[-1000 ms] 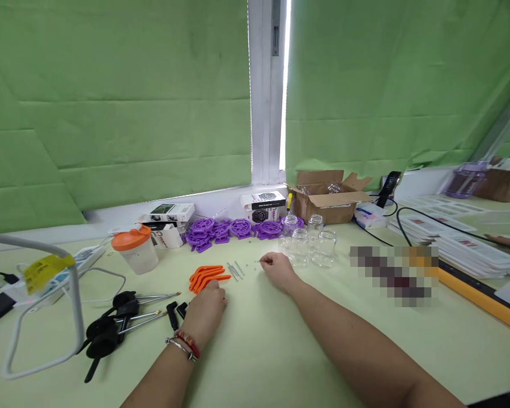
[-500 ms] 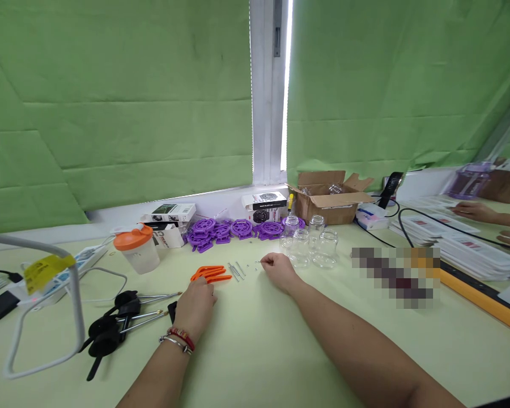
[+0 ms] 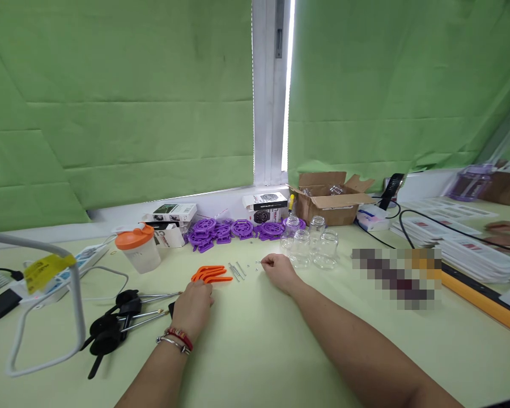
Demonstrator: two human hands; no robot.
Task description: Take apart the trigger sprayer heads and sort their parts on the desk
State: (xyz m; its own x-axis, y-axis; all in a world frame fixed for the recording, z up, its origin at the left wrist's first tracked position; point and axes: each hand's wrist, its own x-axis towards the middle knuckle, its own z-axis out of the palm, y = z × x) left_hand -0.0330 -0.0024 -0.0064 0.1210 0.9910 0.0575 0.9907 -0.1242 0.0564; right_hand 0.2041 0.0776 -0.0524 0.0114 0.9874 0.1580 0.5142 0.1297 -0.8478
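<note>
My left hand (image 3: 194,309) rests on the table just in front of several orange curved handles (image 3: 212,274), its fingers curled and mostly hidden under the hand. Right of the handles lie a few slim metal pins or screws (image 3: 237,271). My right hand (image 3: 279,272) is closed in a pinch on the tabletop beside tiny metal bits (image 3: 256,270); what its fingertips hold is too small to make out. Close behind that hand stand several clear glass jars (image 3: 301,246). Purple round plastic parts (image 3: 242,229) lie in a row farther back.
At the left are black-handled parts with metal rods (image 3: 106,334), a white wire frame (image 3: 79,306), an orange-lidded cup (image 3: 138,249) and a power strip (image 3: 85,258). An open cardboard box (image 3: 334,207), white stacks (image 3: 471,255) and cables fill the right, where another person's hand (image 3: 508,232) shows.
My left hand has drawn back slightly from the orange handles, with fingers tucked in. My right hand keeps its place. The other person's hand at the far right has moved right.
</note>
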